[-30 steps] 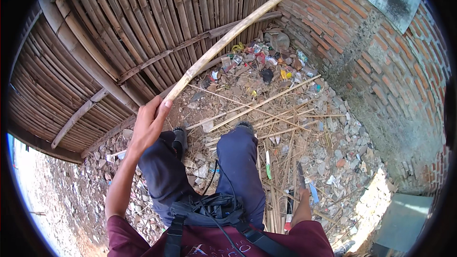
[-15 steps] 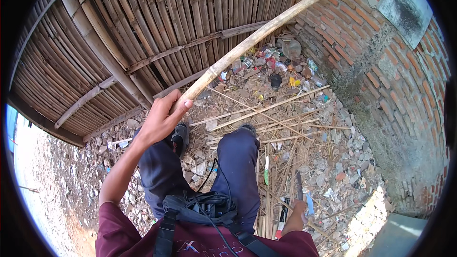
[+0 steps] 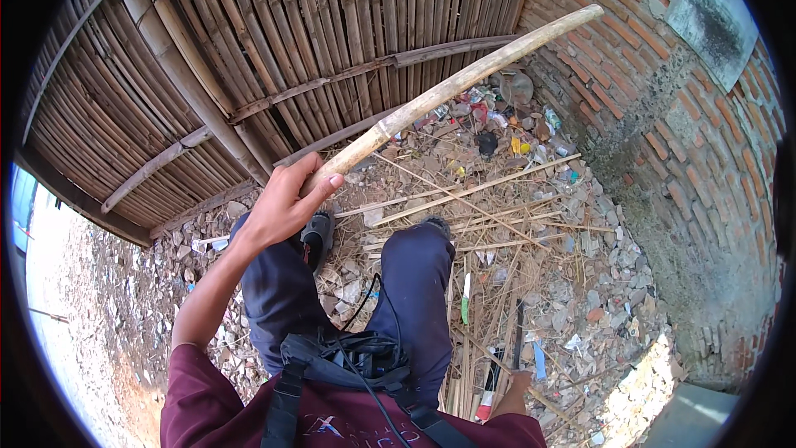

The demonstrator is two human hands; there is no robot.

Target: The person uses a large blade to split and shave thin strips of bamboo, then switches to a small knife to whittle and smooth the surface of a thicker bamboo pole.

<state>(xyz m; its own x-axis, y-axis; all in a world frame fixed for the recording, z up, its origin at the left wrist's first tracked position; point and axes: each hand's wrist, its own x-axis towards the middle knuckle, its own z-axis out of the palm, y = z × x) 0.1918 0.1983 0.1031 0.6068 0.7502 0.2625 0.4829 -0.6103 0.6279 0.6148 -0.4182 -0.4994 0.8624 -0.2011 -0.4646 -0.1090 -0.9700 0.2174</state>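
Note:
A long, pale bamboo pole slants up to the right from my left hand, whose fingers are wrapped round its lower end. The pole's far end is in the air in front of the brick wall. Low on the right, my right hand is partly hidden by its sleeve and closed at the base of a long knife. The dark, narrow knife blade points away from me over the litter. Its handle is hidden in the hand. Beside this hand lies a black, white and red object that I cannot make out.
A bamboo slat wall rises ahead and to the left, and a brick wall on the right. Split bamboo strips, rubble and plastic litter cover the ground round my feet. A grey slab stands at the lower right.
The far end of the pole has dipped slightly and shifted right, still in my left hand. My right hand has drawn back a little toward me, and the blade has changed its angle.

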